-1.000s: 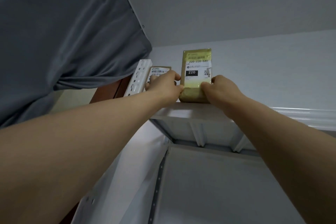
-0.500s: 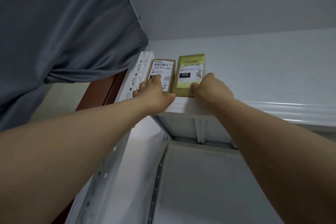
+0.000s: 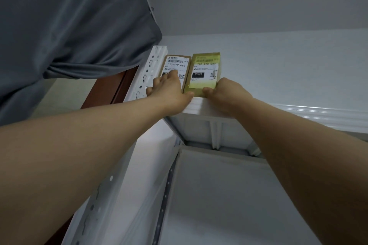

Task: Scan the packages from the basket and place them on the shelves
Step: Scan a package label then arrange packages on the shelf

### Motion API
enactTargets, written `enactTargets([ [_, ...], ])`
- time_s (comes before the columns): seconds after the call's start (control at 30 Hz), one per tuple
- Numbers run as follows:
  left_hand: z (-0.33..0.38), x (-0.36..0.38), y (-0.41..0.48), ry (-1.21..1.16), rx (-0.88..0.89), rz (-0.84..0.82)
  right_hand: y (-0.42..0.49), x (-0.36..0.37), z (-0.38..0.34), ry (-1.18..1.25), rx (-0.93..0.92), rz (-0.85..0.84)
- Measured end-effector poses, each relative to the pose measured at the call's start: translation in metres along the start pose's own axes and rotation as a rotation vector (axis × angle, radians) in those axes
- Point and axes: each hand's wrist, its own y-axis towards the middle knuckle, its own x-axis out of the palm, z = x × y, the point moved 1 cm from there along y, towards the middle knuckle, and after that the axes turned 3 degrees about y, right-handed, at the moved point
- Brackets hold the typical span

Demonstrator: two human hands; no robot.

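Observation:
A yellow-taped package (image 3: 205, 71) labelled 220-220-C40 lies on the top shelf (image 3: 298, 111), right beside a brown package (image 3: 176, 64) labelled 070-070-A80. My right hand (image 3: 225, 93) grips the yellow package's near right corner, with the thumb on its front edge. My left hand (image 3: 169, 93) rests with straight fingers on the brown package, and its thumb touches the yellow package's near left corner. Both arms reach up from below. The basket is out of view.
A white perforated shelf post (image 3: 147, 73) stands just left of the brown package. A grey curtain (image 3: 69, 26) hangs at the upper left, with a dark wooden frame (image 3: 111, 93) below it. The top shelf stretches away to the right. A white panel (image 3: 219, 195) lies under it.
The yellow package went from being held up at the shelf edge to lying on the shelf beside the brown one. My left hand's fingers shifted onto the brown package.

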Motion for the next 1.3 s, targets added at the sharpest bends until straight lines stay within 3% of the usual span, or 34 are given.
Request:
enactTargets([
  [0.2,0.028,-0.006,-0.016,0.018,-0.008,0.022,-0.014,-0.031,0.010,-0.025,-0.089,-0.068],
  [0.47,0.103,0.005,-0.056,-0.006,-0.017,-0.012,-0.069,-0.092,0.069,0.090,-0.148,0.152],
  [0.6,0.160,0.016,-0.099,0.028,0.096,-0.118,-0.110,-0.126,0.123,0.089,-0.165,0.186],
  [0.73,0.215,0.037,-0.147,0.241,0.227,-0.186,-0.147,-0.151,0.189,0.064,-0.134,0.128],
  [0.97,0.279,0.064,-0.223,0.284,0.340,-0.282,-0.224,-0.186,0.277,0.003,-0.047,-0.020],
  [1.3,0.338,0.065,-0.344,0.042,0.336,-0.482,-0.384,-0.242,0.363,-0.134,0.275,-0.295],
])
